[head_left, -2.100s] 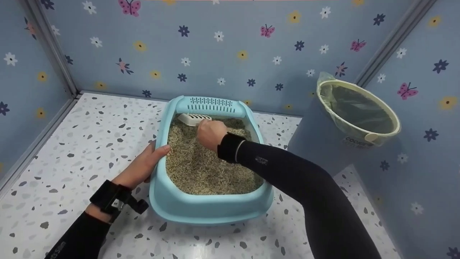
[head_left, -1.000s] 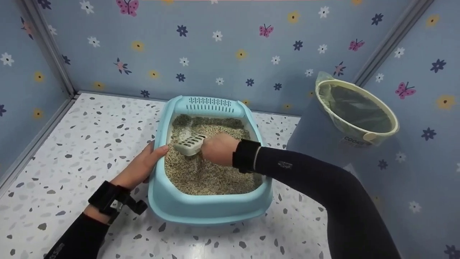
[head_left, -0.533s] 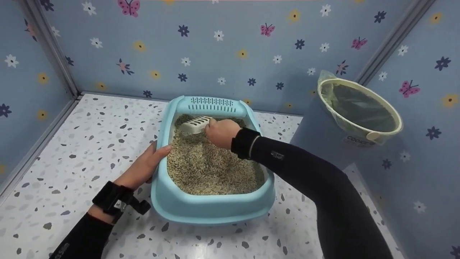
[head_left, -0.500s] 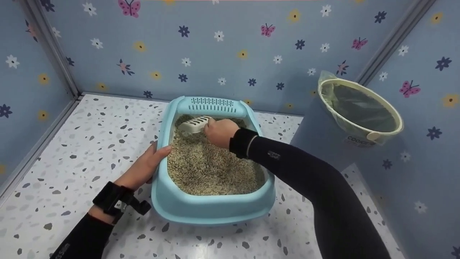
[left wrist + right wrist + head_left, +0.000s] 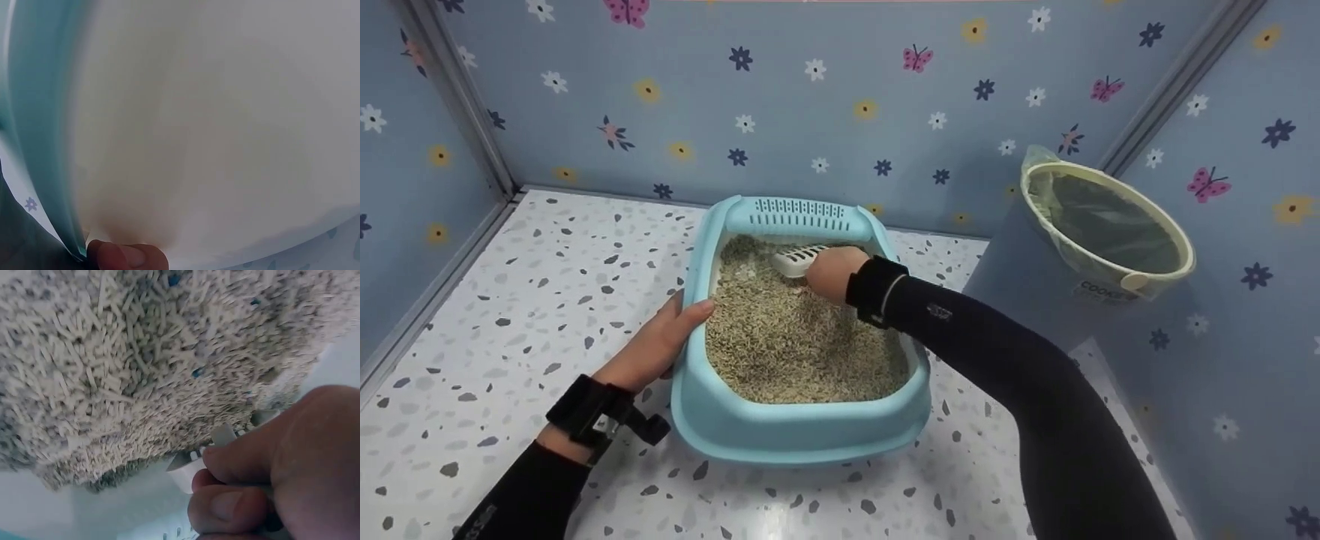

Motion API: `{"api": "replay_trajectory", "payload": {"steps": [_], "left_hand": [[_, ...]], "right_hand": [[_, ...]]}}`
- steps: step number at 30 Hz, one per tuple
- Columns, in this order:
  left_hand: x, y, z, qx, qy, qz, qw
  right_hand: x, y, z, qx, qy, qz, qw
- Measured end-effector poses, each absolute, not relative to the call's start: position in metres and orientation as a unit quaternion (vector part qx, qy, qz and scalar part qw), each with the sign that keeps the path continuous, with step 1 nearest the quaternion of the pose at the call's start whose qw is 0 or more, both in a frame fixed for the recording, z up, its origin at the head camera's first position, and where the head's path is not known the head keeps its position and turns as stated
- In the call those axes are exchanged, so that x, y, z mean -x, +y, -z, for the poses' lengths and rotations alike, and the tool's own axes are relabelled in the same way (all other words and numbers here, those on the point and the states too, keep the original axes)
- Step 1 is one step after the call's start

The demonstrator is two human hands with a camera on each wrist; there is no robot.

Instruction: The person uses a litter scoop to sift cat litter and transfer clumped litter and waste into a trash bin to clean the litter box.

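A light-blue litter box (image 5: 802, 431) stands on the floor in the head view, its bed of pale pellet litter (image 5: 780, 345) uneven. My left hand (image 5: 660, 341) holds the box's left side, thumb over the rim; fingertips (image 5: 132, 256) show against the pale outer wall in the left wrist view. Near the back of the box, my right hand (image 5: 834, 274) grips a slotted off-white litter scoop (image 5: 793, 262). The right wrist view has thumb and fingers curled round the handle, the scoop's white edge (image 5: 185, 478) close to the litter. Most of the handle is hidden by the hand.
To the right stands a tall bin with a cream rim (image 5: 1174, 225) and a translucent green liner (image 5: 1054, 191). A flower-patterned wall (image 5: 810, 112) rises close behind the box. White speckled floor (image 5: 547, 285) surrounds it.
The scoop came forward from the back left, then returned to the back and shifted right with my right hand. The litter surface has been reshaped. My left hand stays on the rim.
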State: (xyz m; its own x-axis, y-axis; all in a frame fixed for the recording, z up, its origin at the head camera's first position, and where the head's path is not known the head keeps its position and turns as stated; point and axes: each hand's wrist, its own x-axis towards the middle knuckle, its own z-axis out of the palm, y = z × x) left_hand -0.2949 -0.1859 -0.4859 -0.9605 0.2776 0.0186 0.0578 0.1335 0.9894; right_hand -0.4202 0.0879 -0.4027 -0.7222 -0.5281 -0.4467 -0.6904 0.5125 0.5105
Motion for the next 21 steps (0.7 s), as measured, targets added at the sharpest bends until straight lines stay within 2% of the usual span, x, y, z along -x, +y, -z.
{"api": "replay_trajectory", "payload": {"steps": [4,8,12,14,16,19,21], "left_hand": [[0.295,-0.187,0.485,-0.108,0.748,-0.649,0.089],[0.294,-0.185,0.484,-0.109,0.748,-0.648,0.092],[0.296,-0.185,0.483,-0.116,0.747,-0.648,0.090],[0.297,-0.186,0.482,-0.117,0.747,-0.648,0.087],[0.297,-0.187,0.481,-0.117,0.750,-0.646,0.083],[0.298,-0.187,0.481,-0.116,0.750,-0.646,0.081],[0.297,-0.187,0.483,-0.113,0.752,-0.643,0.086]], "right_hand": [[0.402,0.095,0.385,0.378,0.849,-0.324,0.178],[0.380,0.108,0.366,0.424,0.823,-0.334,0.178],[0.366,0.116,0.345,0.416,0.836,-0.311,0.178],[0.364,0.114,0.339,0.396,0.856,-0.295,0.153],[0.367,0.111,0.340,0.386,0.869,-0.292,0.104],[0.379,0.104,0.352,0.377,0.873,-0.309,0.032],[0.390,0.100,0.364,0.372,0.866,-0.335,0.012]]}}
